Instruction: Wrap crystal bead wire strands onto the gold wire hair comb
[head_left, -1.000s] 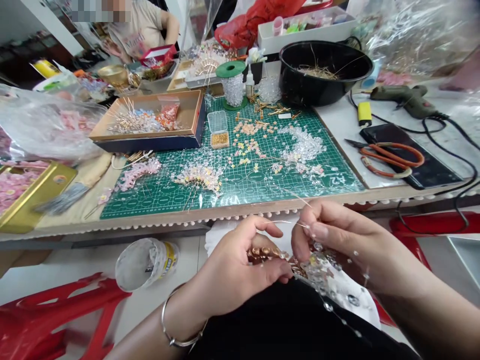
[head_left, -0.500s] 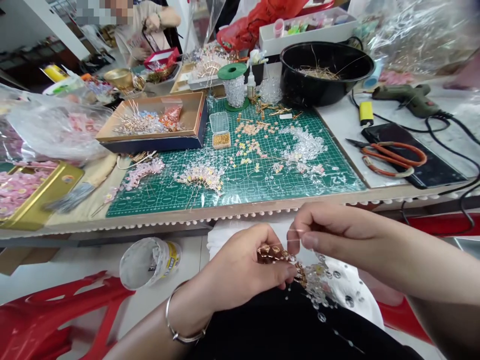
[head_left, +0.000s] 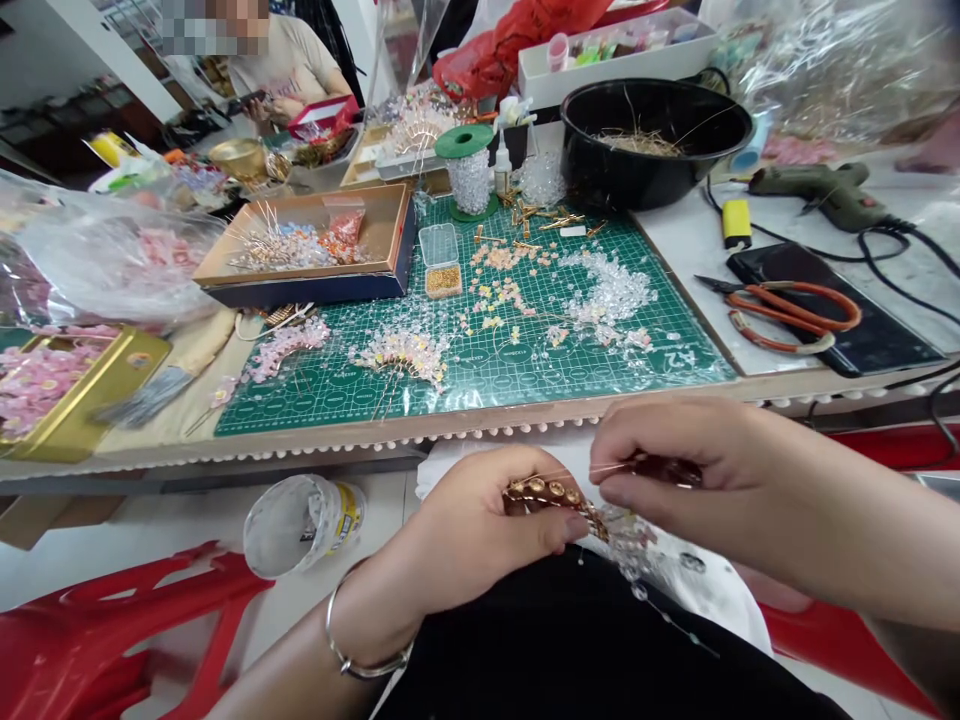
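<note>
My left hand [head_left: 469, 530] grips a curved band of gold beads [head_left: 544, 497], with the thumb across it and a bracelet on the wrist. My right hand [head_left: 675, 465] pinches a thin wire [head_left: 570, 472] that runs to the band, and a dark, shiny piece [head_left: 667, 470] shows between its fingers. Strands of clear crystal beads [head_left: 630, 540] hang from the band over a white cloth [head_left: 697, 590] on my black-clad lap. My hands partly hide the band's far end.
A green cutting mat [head_left: 480, 385] with scattered beads and finished sprays lies on the table ahead, its edge [head_left: 420, 425] beyond my hands. A cardboard tray [head_left: 300, 250], black bowl [head_left: 652, 140], glue gun [head_left: 825, 195] and orange-handled pliers [head_left: 787, 315] stand there. A co-worker [head_left: 285, 70] sits beyond.
My right hand has turned and closed more over the wire, now showing the dark piece in its fingers. The band has shifted slightly, and the co-worker's hands have dropped lower.
</note>
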